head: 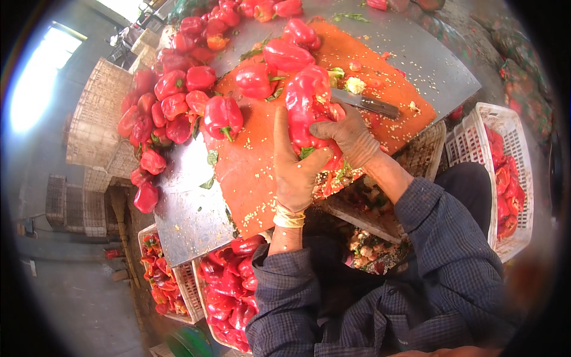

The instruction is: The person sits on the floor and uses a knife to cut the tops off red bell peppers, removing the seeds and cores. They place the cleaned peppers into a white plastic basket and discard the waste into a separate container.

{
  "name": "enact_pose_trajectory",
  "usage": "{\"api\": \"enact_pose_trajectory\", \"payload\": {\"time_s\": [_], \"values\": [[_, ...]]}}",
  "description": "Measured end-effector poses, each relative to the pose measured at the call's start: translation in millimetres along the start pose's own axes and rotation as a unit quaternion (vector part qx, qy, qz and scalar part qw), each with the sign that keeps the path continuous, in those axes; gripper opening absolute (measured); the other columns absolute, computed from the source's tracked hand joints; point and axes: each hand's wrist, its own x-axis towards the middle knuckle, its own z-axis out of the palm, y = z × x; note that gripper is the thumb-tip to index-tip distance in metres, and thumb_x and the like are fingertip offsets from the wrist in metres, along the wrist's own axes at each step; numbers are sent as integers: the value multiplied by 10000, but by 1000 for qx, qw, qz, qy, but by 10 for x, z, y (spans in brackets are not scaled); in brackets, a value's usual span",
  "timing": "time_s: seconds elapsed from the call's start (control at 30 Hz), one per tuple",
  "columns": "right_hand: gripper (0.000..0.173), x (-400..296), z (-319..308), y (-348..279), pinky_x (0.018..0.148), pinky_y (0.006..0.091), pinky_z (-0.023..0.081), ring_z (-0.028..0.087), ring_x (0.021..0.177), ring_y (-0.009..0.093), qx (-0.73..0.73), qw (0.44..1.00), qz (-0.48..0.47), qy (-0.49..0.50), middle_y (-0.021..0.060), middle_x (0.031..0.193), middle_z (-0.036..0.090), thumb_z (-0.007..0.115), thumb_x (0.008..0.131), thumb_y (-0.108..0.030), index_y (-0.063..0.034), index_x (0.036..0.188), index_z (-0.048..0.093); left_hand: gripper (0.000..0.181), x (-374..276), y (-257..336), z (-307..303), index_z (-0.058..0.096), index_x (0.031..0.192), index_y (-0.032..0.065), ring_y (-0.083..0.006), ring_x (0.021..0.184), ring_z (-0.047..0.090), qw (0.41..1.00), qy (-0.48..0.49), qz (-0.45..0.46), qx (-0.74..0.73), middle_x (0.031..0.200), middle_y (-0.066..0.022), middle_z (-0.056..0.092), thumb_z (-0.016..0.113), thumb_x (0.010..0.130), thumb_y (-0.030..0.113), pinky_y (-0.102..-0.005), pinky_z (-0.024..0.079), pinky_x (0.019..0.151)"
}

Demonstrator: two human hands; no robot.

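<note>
Between my gloved hands is a large red bell pepper [308, 98], over an orange cutting board [250, 165] strewn with pale seeds. My left hand [294, 169] supports its near left side, thumb and fingers spread around it. My right hand [350, 134] grips its right side. A knife [372, 106] lies on the board just beyond my right hand, its blade partly hidden. Beside it rests a pale seed core [355, 85]. Whole red bell peppers [223, 117] lie on the board to the left and at the far side.
A heap of red peppers [171, 85] covers the left of the metal table [192, 227]. White plastic crates of peppers stand at the right [526, 178] and below left [196, 290]. Under the board's near edge is a crate [357, 218] with scraps. Stacked crates [100, 116] stand far left.
</note>
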Motion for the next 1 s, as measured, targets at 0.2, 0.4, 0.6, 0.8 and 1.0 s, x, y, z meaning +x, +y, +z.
{"api": "enact_pose_trajectory", "payload": {"time_s": [0.2, 0.4, 0.6, 0.8, 1.0], "values": [[604, -7, 110, -90, 897, 312, 494, 581, 1016, 158, -133, 985, -99, 51, 56, 1128, 606, 710, 701, 29, 8, 1265, 494, 826, -12, -69, 46, 249, 1417, -72, -203, 1111, 520, 997, 79, 4, -4, 1277, -179, 485, 734, 793, 167, -318, 451, 942], [604, -21, 213, -169, 895, 307, 483, 582, 991, 161, -151, 969, -186, 55, 60, 1107, 613, 720, 683, 14, 10, 1247, 505, 472, -71, 19, 111, 497, 1210, -54, -181, 928, 582, 972, 119, -179, 91, 1029, -148, 614, 632, 894, 270, -317, 478, 816], [533, 47, 177, -46, 883, 305, 469, 583, 1018, 169, -156, 977, -122, 71, 101, 1119, 617, 675, 696, -34, 11, 1204, 519, 345, -91, -167, 125, 603, 1090, -11, -154, 819, 574, 976, 161, -75, 130, 934, -80, 618, 552, 917, 282, -299, 465, 714], [509, 143, 53, 143, 804, 290, 495, 603, 949, 156, -67, 990, -74, 96, 92, 1086, 629, 694, 704, -50, -15, 1193, 557, 313, -149, -194, 65, 597, 1108, -27, -219, 900, 583, 980, 138, -76, 122, 1012, -146, 622, 521, 908, 201, -335, 457, 787], [528, 104, 41, 156, 739, 263, 509, 601, 929, 134, -46, 987, -69, 138, 80, 1062, 632, 685, 707, -40, -10, 1214, 541, 302, -110, -241, -128, 594, 1115, -42, -227, 880, 582, 926, 102, 75, 354, 973, -125, 620, 502, 890, 137, -334, 469, 816]]}}
